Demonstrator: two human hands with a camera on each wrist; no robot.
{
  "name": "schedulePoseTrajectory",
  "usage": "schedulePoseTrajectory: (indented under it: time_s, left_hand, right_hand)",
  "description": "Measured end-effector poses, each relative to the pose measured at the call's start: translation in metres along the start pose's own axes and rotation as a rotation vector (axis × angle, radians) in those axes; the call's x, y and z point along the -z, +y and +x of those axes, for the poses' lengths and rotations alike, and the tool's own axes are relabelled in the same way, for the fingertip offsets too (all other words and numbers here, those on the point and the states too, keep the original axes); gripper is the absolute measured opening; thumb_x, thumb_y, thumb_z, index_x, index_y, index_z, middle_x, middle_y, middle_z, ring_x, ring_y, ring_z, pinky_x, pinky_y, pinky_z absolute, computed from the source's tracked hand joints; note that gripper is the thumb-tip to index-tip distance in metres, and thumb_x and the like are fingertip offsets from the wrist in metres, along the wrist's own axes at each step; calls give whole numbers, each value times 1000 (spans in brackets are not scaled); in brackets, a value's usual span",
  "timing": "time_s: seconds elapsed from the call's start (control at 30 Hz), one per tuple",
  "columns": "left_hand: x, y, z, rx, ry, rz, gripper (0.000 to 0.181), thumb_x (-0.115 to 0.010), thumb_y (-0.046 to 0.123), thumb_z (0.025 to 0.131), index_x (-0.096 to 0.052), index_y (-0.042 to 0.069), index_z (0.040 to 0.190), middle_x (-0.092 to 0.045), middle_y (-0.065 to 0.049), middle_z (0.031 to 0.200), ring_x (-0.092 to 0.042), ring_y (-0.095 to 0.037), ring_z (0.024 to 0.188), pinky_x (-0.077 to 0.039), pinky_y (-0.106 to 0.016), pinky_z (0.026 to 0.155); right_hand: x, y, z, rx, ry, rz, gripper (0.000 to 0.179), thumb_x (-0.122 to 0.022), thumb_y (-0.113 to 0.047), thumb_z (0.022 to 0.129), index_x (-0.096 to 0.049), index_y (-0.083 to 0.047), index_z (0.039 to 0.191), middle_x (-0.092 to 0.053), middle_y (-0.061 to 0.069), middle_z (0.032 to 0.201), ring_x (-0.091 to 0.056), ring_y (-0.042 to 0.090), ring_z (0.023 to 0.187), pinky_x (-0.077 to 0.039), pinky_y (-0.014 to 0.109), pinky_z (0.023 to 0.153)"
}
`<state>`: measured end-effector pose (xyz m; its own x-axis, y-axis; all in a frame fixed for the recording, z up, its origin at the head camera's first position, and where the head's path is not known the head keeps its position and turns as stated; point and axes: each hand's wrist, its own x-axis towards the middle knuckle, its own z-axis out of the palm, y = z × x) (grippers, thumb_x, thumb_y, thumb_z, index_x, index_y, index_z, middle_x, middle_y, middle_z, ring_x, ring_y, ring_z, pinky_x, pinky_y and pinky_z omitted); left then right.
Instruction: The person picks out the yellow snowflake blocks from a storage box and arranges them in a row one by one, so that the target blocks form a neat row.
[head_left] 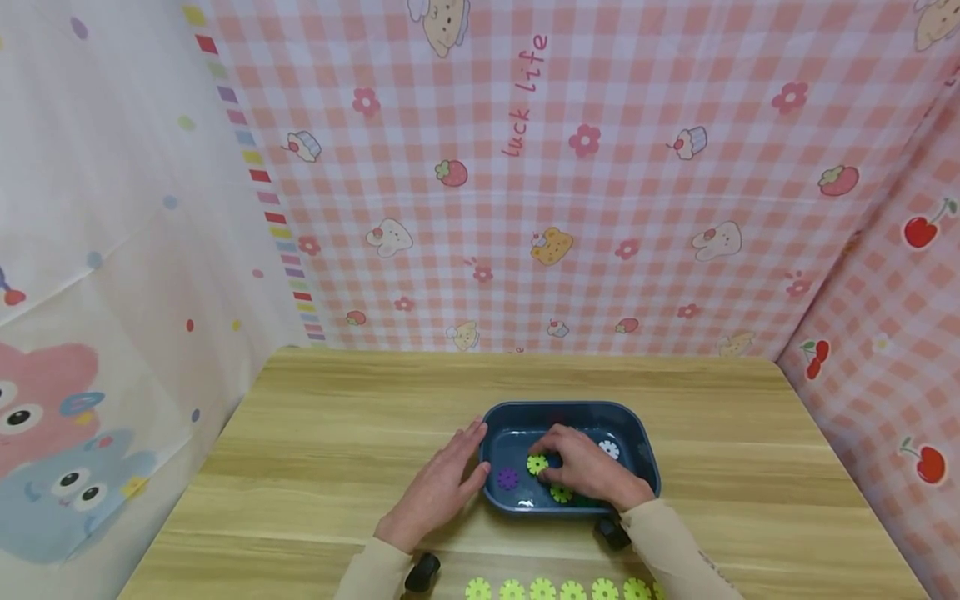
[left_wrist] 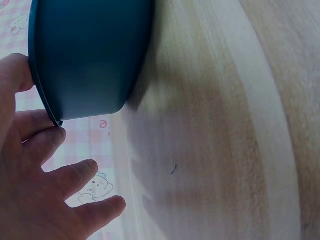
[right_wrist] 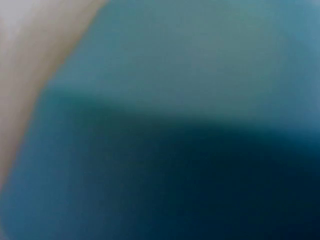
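A dark blue rectangular bin (head_left: 517, 507) stands on the table. Inside it, my right hand (head_left: 588, 467) reaches down with bent fingers and pinches a yellow-green snowflake disc (head_left: 537, 464) between thumb and forefinger. Another yellow-green disc (head_left: 561, 494) lies under that hand, a purple disc (head_left: 507, 478) is at the bin's left side, and a white disc (head_left: 609, 449) is to the right. My left hand (head_left: 444, 482) rests against the bin's left rim, its fingers extended and spread in the left wrist view. The right wrist view is blurred, filled by the bin's blue wall.
Along the table's near edge runs a row of several yellow-green discs (head_left: 542, 590), cut off by the frame. Black wrist cameras sit at both wrists. A pink checked cloth (head_left: 517, 200) hangs behind the wooden table (head_left: 337, 417), with printed cloths at both sides.
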<state>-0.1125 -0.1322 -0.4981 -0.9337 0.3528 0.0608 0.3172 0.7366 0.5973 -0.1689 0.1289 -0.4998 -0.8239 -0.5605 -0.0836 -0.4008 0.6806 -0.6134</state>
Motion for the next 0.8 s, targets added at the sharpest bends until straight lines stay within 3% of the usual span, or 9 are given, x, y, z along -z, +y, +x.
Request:
schedulePoseTrajectory:
  time_s: [0.43, 0.8]
  left_hand:
    - [0, 0, 2, 13, -8, 11, 59, -52, 32, 109, -36, 10, 162, -28, -7, 170, -30, -38, 153, -31, -61, 120]
    - [0, 2, 1, 15, 6, 17, 59, -54, 31, 108, -39, 9, 160, -30, -8, 169, -32, -38, 152, -32, -63, 119]
  right_hand:
    - [10, 0, -10, -33, 55, 50, 25, -79, -19, 94, -77, -15, 119, -61, -5, 108, -57, 15, 101, -53, 46, 98]
    - [15, -4, -24, 16, 118, 19, 23, -79, -19, 93, -77, -18, 117, -61, -7, 112, -60, 16, 103, -54, 43, 92]
